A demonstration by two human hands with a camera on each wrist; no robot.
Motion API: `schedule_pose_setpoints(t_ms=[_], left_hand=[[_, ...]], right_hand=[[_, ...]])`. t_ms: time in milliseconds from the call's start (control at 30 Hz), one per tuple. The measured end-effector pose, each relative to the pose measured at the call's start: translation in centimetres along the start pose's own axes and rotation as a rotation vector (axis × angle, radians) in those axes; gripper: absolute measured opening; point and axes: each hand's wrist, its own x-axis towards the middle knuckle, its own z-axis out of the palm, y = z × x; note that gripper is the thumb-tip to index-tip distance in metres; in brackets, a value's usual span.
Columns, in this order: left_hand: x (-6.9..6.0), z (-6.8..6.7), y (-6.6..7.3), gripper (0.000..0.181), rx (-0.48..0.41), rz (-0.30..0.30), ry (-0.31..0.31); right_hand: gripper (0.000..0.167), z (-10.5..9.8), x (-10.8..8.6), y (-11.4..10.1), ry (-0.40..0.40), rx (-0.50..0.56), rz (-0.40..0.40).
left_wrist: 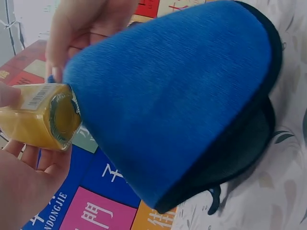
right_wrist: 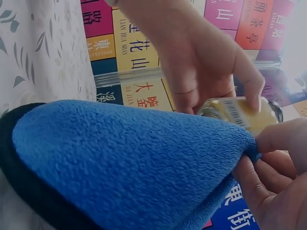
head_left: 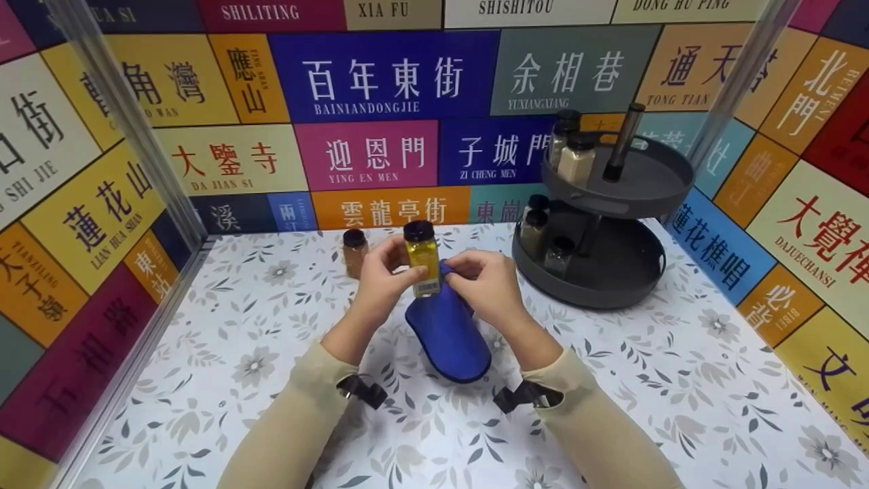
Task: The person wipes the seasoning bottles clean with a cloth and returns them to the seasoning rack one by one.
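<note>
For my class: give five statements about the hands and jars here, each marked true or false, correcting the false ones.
1. The left hand holds a yellow-filled bottle. True.
2. The right hand grips a jar. False: it pinches the blue cloth.
3. A brown-filled jar stands on the patterned table. True.
4. The two-tier stand holds jars on its lower tier only. False: its upper tier does too.
5. The yellow-filled bottle is lidless. False: its black lid is on.

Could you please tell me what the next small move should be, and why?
Probably draw the blue mitt across the yellow jar's side to wipe it: the left hand grips the jar lid-up, while the right hand pinches the mitt's tip close beside it.
</note>
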Motion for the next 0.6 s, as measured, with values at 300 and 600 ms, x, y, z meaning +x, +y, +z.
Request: schedule_pose_setpoints(t_ms=[300,600], left_hand=[[-0.5,0.9,-0.2,0.039,0.119,-0.05,-0.06],[-0.5,1.1,-0.5,0.044,0.083,-0.085,-0.105]], right_hand=[[0.012,-0.7,0.2,-0.6,0.126,0.142,-0.043],[0.015,-0.6,0.2,-0.5,0.203,0.234,-0.094]])
